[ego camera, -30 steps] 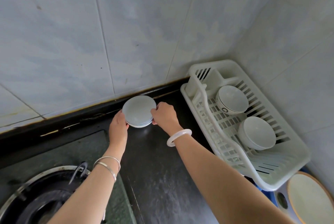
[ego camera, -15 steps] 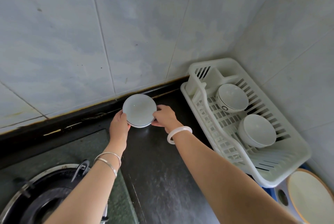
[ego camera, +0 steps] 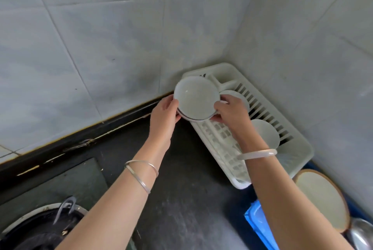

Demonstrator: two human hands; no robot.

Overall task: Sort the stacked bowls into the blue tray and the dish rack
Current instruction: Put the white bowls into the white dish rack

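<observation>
Both forearms reach forward toward the corner of the tiled wall. The left hand (ego camera: 164,113) is clamped on the left rim of the stacked bowls (ego camera: 196,100), thumb on the upper rim and fingers curled beneath. The right hand (ego camera: 232,113) is clamped on the right rim in the same way, its wrist bent down. The stack is held off the dark counter (ego camera: 187,199), tilted so that its opening faces the camera, above the near-left corner of the dish rack (ego camera: 300,149). At least two nested rims show at the lower edge of the stack.

The dish rack, white and slotted, lies against the wall corner. It holds two white bowls: one bowl (ego camera: 240,97) directly behind the right hand, partly hidden, and a second bowl (ego camera: 266,133) toward the near end of the rack, beside the right wrist. The blue tray (ego camera: 260,223) sits just in front of the dish rack, below the right forearm; a brown-rimmed plate (ego camera: 321,197) lies on it.
</observation>
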